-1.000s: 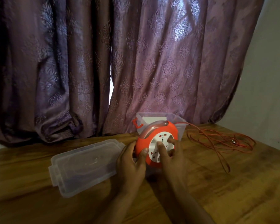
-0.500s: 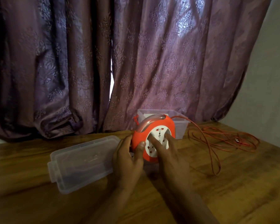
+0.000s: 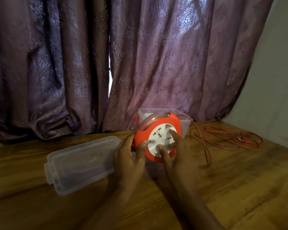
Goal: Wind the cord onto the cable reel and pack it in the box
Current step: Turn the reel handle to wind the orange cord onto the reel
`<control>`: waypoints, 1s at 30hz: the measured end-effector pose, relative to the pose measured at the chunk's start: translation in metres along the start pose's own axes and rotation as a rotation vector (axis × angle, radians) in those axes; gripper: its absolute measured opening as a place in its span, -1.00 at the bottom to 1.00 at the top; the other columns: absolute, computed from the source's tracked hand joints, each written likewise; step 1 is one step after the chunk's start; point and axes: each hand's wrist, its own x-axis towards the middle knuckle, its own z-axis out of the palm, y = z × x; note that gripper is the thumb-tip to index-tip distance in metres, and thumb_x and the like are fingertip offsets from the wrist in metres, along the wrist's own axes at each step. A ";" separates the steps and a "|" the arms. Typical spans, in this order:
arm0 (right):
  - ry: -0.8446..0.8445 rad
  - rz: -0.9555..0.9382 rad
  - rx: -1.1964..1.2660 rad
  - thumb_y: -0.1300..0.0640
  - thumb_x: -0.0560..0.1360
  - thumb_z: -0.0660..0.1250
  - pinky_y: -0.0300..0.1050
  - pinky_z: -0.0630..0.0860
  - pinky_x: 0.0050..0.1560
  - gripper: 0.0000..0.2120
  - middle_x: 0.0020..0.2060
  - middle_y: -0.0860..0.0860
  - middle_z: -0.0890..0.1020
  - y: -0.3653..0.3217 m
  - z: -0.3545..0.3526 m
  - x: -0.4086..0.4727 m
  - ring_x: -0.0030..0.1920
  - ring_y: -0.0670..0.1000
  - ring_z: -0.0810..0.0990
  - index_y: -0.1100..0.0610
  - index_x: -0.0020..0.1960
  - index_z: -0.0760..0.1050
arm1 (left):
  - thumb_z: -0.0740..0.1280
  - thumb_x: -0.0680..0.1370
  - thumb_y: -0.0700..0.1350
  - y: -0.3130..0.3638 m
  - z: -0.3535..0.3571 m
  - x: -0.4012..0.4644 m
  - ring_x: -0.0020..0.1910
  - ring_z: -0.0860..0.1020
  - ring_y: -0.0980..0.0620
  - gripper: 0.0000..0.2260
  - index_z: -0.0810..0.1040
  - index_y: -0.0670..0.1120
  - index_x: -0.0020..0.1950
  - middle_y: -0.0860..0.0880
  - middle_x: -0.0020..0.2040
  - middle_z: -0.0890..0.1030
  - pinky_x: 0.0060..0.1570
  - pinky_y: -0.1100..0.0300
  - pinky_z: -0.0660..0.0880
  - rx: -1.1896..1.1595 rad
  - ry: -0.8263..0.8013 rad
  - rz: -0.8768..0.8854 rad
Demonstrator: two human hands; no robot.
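Note:
An orange cable reel (image 3: 175, 121) with a white socket face stands upright on the wooden table (image 3: 239, 188). My left hand (image 3: 130, 161) grips its left rim, thumb on the orange edge. My right hand (image 3: 178, 156) rests on the white centre disc, fingers spread across it. A thin orange cord (image 3: 226, 138) runs from the reel's top right and lies in loose loops on the table to the right. Behind the reel stands the clear plastic box (image 3: 184, 123), open, partly hidden by the reel.
The box's clear lid (image 3: 80, 163) lies flat on the table left of my hands. Purple patterned curtains (image 3: 140, 63) hang along the table's far edge. A pale wall (image 3: 276, 80) borders the right side.
The reel has tilted so its white face turns more toward me. My right fingers have shifted around the white disc. The cord's loop near the reel has shifted slightly.

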 end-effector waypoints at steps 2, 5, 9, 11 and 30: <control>-0.059 -0.067 -0.063 -0.13 0.50 0.32 -0.20 0.44 -0.19 -0.48 0.13 -0.04 0.49 -0.004 0.008 -0.003 -0.01 -0.08 0.51 -0.16 0.42 0.27 | 0.21 0.45 0.32 -0.001 -0.003 0.003 -0.05 0.60 0.15 -0.52 0.61 0.03 0.16 0.12 0.00 0.66 -0.08 0.27 0.52 0.016 0.035 -0.006; -0.076 -0.085 -0.098 -0.09 0.52 0.30 -0.09 0.55 -0.19 -0.50 0.19 -0.03 0.43 0.003 0.004 0.001 0.00 -0.03 0.53 -0.19 0.42 0.23 | 0.22 0.45 0.30 -0.003 -0.004 0.004 -0.07 0.59 0.14 -0.54 0.61 0.03 0.15 0.11 0.00 0.66 -0.09 0.29 0.49 0.040 0.037 -0.017; -0.152 -0.134 -0.209 0.05 0.50 0.33 -0.01 0.57 -0.23 -0.45 0.28 0.00 0.39 -0.003 0.013 -0.002 0.01 0.07 0.57 -0.22 0.41 0.22 | 0.27 0.49 0.21 -0.004 -0.003 0.004 -0.04 0.59 0.13 -0.60 0.61 0.00 0.17 0.09 0.02 0.66 -0.06 0.31 0.47 0.055 0.022 -0.019; -0.204 -0.150 -0.212 0.18 0.41 0.34 -0.01 0.56 -0.26 -0.37 0.36 0.01 0.33 -0.003 0.009 -0.001 0.06 0.12 0.57 -0.21 0.38 0.25 | 0.27 0.50 0.21 -0.003 -0.004 0.006 0.00 0.60 0.13 -0.59 0.61 -0.02 0.19 0.09 0.05 0.67 -0.01 0.25 0.50 0.043 0.018 -0.014; -0.087 -0.136 -0.274 0.02 0.53 0.31 -0.06 0.52 -0.22 -0.41 0.29 0.06 0.38 0.008 0.010 -0.001 0.08 0.13 0.58 -0.35 0.43 0.14 | 0.22 0.46 0.33 0.002 -0.007 0.012 0.02 0.63 0.12 -0.46 0.58 0.03 0.28 0.10 0.08 0.66 0.04 0.05 0.61 0.018 -0.058 0.076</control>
